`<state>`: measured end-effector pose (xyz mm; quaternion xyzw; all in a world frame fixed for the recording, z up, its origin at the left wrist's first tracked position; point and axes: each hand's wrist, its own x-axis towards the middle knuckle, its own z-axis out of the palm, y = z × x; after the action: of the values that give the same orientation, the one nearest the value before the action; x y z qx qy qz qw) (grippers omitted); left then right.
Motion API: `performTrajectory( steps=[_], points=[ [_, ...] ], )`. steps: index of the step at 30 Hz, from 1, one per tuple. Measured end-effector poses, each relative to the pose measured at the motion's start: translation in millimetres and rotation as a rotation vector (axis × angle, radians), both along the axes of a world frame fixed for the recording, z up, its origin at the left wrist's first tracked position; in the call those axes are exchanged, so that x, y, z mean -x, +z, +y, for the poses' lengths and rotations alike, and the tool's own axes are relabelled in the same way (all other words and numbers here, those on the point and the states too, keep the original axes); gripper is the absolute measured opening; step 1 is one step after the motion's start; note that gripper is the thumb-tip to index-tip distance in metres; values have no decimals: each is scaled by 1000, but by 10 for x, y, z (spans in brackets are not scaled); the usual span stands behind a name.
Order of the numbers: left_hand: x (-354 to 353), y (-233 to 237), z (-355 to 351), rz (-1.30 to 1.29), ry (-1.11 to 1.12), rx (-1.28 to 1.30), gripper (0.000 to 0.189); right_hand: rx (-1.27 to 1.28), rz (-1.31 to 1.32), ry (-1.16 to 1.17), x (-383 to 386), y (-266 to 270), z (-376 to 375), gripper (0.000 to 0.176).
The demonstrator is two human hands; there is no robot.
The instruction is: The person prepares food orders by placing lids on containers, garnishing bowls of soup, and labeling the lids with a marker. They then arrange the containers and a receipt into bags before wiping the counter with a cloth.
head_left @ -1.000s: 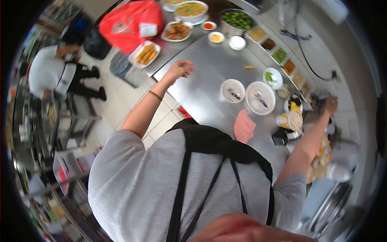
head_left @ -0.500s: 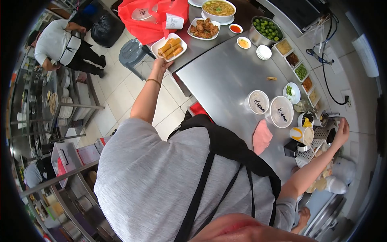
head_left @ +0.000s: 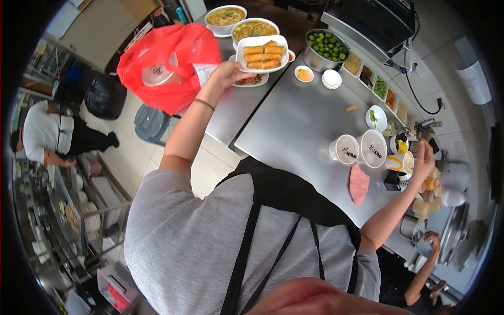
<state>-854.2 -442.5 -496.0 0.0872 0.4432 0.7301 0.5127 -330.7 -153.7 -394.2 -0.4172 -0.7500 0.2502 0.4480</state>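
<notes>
Fingers, left hand: narrowed on the lower left edge of a white dish.
Fingers, right hand: bent and close together; I cannot tell whether they hold anything.
Fried rolls: piled in the white dish, at the far left of the metal surfaces.
Browned food: on a plate mostly hidden by the left hand and the white dish.
Soup bowls: two, the nearer one partly covered by the white dish.
Red sauce cup: peeking out past the white dish's right edge.
Red bag: close by the left forearm, a paper slip at its side.
Green fruit: filling a metal pot.
Worktop: bears two lidded tubs with black writing, and a pink cloth.
Yellow-banded cup: just beside the right hand.
Other people: one in a white shirt at left; another's bare arm at lower right.
Left arm: stretched forward, nearly straight, a band near the wrist.
Right arm: out to the side, hand pointing away from the body.
</notes>
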Motion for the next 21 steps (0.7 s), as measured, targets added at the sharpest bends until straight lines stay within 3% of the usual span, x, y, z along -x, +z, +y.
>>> performTrajectory(
  steps=[3, 5, 13, 21],
  points=[
    [229, 131, 650, 29, 4, 0, 37, 48, -73, -84, 14, -81, -254, 27],
    [315, 167, 1112, 29, 163, -62, 36, 71, -121, -143, -41, -105, -414, 28],
    [767, -457, 3013, -128, 441, -28, 34, 110, -199, -399, -466, -232, -949, 23],
    [547, -739, 3485, -289, 651, 197, 53, 149, -370, -525, -398, -109, -1413, 20]
  ],
)
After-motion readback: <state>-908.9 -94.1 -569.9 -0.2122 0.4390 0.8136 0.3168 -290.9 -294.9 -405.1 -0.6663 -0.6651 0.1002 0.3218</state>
